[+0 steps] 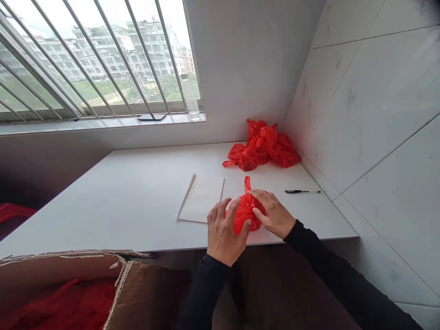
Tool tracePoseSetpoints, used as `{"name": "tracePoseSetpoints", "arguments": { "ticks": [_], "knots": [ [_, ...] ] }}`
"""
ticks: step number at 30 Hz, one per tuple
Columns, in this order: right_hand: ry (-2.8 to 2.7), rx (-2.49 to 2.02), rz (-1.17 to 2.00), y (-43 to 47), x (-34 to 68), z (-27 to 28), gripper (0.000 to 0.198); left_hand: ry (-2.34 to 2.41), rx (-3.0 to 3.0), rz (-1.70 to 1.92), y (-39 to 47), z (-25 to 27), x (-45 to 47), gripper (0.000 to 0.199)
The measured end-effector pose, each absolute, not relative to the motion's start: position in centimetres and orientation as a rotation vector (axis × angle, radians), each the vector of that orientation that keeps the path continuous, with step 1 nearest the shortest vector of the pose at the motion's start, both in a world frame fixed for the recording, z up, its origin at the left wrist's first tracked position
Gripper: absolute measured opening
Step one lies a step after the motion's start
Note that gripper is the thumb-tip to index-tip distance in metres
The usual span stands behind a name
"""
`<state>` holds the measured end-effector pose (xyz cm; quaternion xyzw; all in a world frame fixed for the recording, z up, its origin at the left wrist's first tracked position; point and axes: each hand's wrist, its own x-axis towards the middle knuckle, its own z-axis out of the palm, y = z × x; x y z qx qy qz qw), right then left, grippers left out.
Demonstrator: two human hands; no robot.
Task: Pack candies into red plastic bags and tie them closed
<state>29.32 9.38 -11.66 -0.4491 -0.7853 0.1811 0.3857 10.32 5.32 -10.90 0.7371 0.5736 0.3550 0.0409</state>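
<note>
A small red plastic bag, bunched with a twisted tail standing up, sits at the near edge of the white desk, just right of the frame's centre; the left hand cups its left side with fingers curled loosely against it, and the right hand pinches and presses it from the right. Just left lies a sheet of white paper, a black pen lies to the right, and a pile of red bags sits in the far corner by the tiled wall. A cardboard box holding red plastic fills the lower left.
</note>
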Motion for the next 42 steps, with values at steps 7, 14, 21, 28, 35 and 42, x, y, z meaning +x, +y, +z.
{"name": "tracePoseSetpoints", "arguments": {
  "ticks": [7,14,21,28,35,42],
  "knots": [
    [-1.956,-1.271,0.543,10.0,31.3,-13.0,0.021,1.888,2.169,1.248,5.8,-13.5,6.8,0.015],
    [-1.832,-1.297,0.596,8.7,31.2,-11.2,0.018,1.783,2.212,1.298,5.4,-11.8,8.7,0.035],
    [-1.639,-1.408,0.712,7.6,32.2,-12.2,0.021,1.775,2.027,1.338,5.7,-11.7,7.5,0.015],
    [-1.759,-1.343,0.592,6.4,29.9,-11.0,0.045,1.909,1.815,1.478,4.2,-9.9,8.0,0.021],
    [-1.561,-1.332,0.597,6.1,30.1,-9.1,0.017,1.760,1.313,1.515,2.6,-8.1,6.7,0.027],
    [-1.778,-1.442,0.700,3.6,31.0,-9.5,0.023,1.575,1.141,1.453,1.4,-8.4,8.1,0.017]
  ]
}}
